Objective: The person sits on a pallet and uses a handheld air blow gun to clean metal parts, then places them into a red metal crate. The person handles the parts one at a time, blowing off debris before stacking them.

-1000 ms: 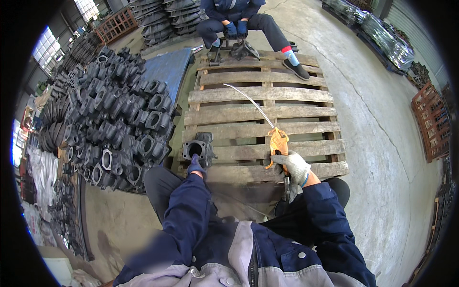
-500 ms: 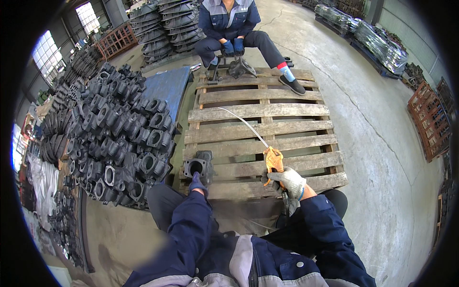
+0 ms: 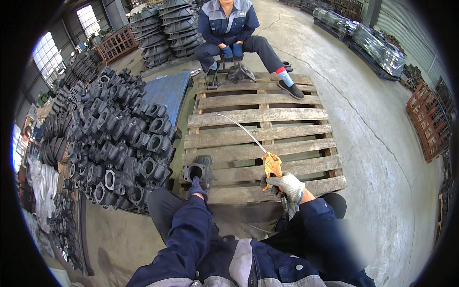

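White-gloved, the right hand [image 3: 286, 184] wraps its fingers around an orange gun [image 3: 272, 165]; the left hand [image 3: 197, 189] touches the dark casting [image 3: 206, 175] at its opening, grip unclear from here. Both have barely shifted this past second: tube [image 3: 249, 133] and casting remain apart above the pallet [image 3: 296, 115].

A dark casting [image 3: 206, 168] opens toward the left fingers [image 3: 196, 187]; an orange, long-tubed tool [image 3: 273, 164] points forward from the right fingers [image 3: 276, 181].
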A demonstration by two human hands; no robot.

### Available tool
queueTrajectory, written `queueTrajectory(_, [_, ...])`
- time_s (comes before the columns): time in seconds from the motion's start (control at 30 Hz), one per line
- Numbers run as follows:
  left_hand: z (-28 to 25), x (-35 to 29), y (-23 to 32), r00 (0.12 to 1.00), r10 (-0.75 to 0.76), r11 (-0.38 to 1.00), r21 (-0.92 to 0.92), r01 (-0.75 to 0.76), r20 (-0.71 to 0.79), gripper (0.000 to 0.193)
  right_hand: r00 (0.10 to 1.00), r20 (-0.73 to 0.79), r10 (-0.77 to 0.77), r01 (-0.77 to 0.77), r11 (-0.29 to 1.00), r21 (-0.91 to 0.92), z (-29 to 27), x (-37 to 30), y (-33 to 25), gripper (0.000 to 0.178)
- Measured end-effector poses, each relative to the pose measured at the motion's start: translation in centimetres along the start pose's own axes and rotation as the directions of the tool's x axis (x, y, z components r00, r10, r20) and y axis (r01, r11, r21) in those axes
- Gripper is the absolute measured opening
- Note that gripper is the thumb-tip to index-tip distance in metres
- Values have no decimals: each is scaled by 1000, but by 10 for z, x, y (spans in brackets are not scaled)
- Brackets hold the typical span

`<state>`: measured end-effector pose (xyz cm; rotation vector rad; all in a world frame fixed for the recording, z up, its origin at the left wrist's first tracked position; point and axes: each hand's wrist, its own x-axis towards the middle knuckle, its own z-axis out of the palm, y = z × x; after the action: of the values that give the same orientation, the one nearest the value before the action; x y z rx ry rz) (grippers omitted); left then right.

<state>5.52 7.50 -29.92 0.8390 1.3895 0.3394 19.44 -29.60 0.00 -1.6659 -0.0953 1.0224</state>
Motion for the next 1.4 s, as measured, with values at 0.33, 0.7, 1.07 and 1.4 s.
queueTrajectory(0.33, [-2,14,-6,999,-10,999,42,12,-32,94,1000,9,-8,8,998,-57,-1,1,-1,31])
queueTrajectory(0.7, [5,-15,21,940,-222,870,-382,311,258,64,1000,7,-15,15,999,39,2,-3,1,25])
queueTrajectory(1.07, [8,4,35,969,-225,940,-239,243,104,67,999,16,33,-32,998,-54,-2,-8,-23,28])
queueTrajectory(1.4, [10,44,161,997,-12,941,338,-16,80,56,998,-4,-61,61,995,82,-21,2,-27,26])
